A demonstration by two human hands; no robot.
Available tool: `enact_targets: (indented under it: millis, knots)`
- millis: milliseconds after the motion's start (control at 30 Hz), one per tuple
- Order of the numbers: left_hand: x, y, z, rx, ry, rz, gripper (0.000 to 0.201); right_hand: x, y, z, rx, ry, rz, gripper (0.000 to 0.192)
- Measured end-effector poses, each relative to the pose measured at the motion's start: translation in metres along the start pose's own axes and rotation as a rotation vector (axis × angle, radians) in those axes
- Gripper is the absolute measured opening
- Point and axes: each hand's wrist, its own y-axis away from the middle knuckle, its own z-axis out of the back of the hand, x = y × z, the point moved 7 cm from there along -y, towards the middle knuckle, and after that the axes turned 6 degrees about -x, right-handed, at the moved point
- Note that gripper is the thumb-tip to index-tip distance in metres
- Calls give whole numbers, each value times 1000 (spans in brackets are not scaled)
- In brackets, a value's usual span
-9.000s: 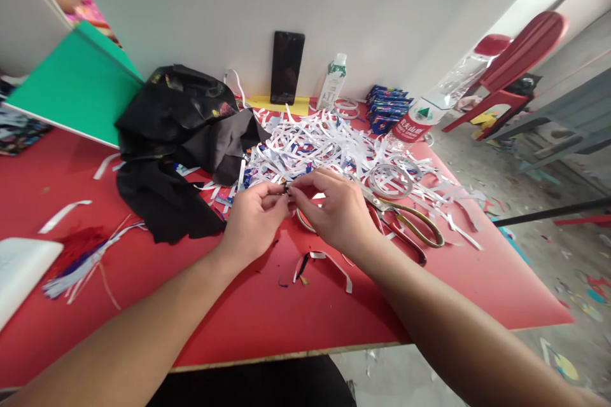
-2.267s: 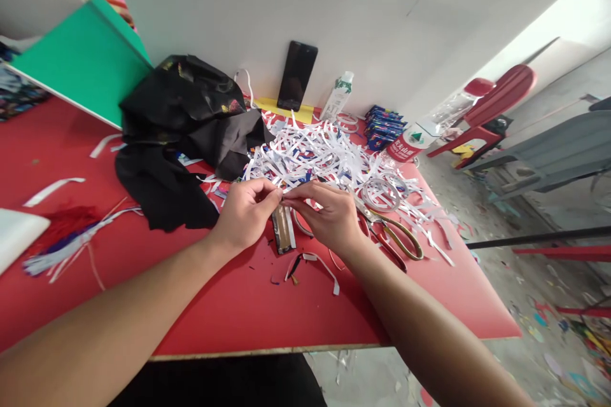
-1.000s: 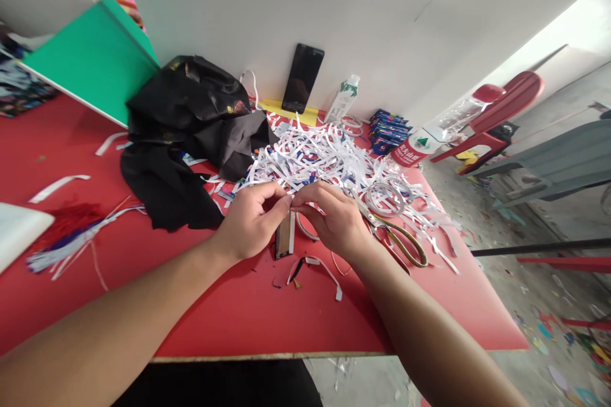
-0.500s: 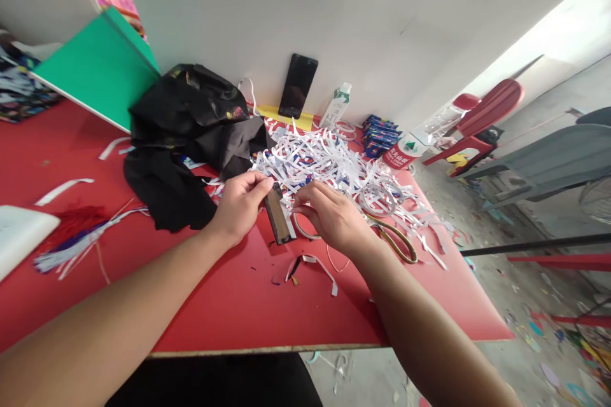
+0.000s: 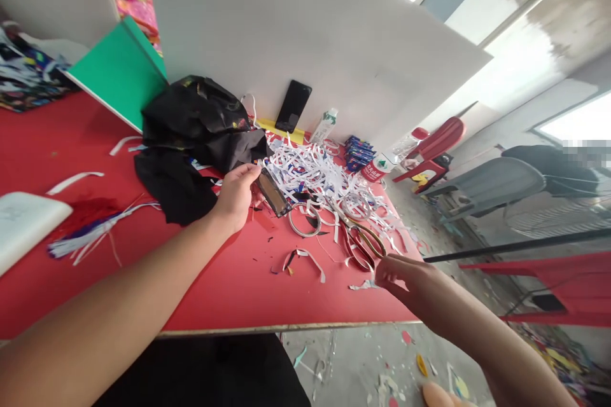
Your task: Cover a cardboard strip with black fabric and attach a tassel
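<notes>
The left hand (image 5: 236,194) pinches a dark flat strip (image 5: 272,192) by one end, just above the red table (image 5: 229,286), beside the paper shreds (image 5: 310,172). The right hand (image 5: 405,276) hangs past the table's near edge, fingers loosely curled, holding nothing I can see. Best to keep the pinch near the strip's end, so its face stays untouched. What the strip is made of is hard to tell; the scissors (image 5: 358,241) are half buried in shreds
</notes>
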Motion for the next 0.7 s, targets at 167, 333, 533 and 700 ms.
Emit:
enact_targets:
  millis: [167, 333, 533, 700]
  knots:
    - [3, 8, -10, 114, 0, 68, 22, 30, -14, -4, -270, -102, -9, 15]
    - [9, 12, -15, 175, 30, 72, 28, 94, -75, -18, -617, -178, -53, 68]
    - [13, 10, -17, 217, 93, 87, 37, 124, -123, -39, -452, -202, -88, 41]
    - [12, 17, -27, 341, 81, 107, 43, 121, -124, -43, -367, -300, -78, 30]
